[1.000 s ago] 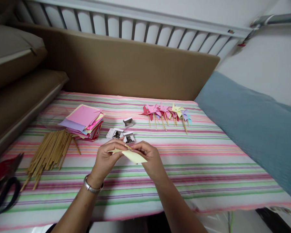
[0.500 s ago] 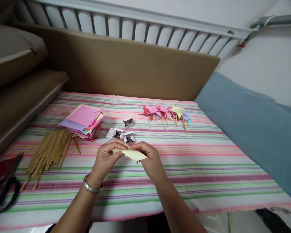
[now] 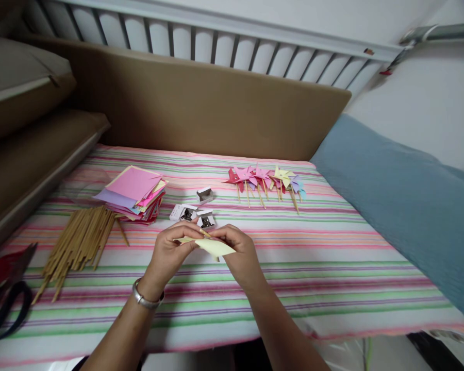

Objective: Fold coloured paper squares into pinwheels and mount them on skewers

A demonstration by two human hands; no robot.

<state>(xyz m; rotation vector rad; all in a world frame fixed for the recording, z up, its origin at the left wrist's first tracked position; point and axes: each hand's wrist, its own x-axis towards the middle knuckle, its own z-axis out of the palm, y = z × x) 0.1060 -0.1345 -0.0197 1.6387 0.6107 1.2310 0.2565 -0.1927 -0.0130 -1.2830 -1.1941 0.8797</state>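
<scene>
Yellow paper (image 3: 216, 248) pinched between left hand (image 3: 172, 252), right hand (image 3: 237, 252) (fingertips meeting), forearms converging

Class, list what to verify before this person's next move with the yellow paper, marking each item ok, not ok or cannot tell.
1. The left hand and right hand pinch the yellow paper: ok.
2. Stick tip meets the paper between the fingertips: ok.
3. Pin already through the paper: cannot tell.
4. Small boxes lie just beyond the hands: ok.
5. Spare sticks and paper stack lie on the cloth, left: ok.
</scene>
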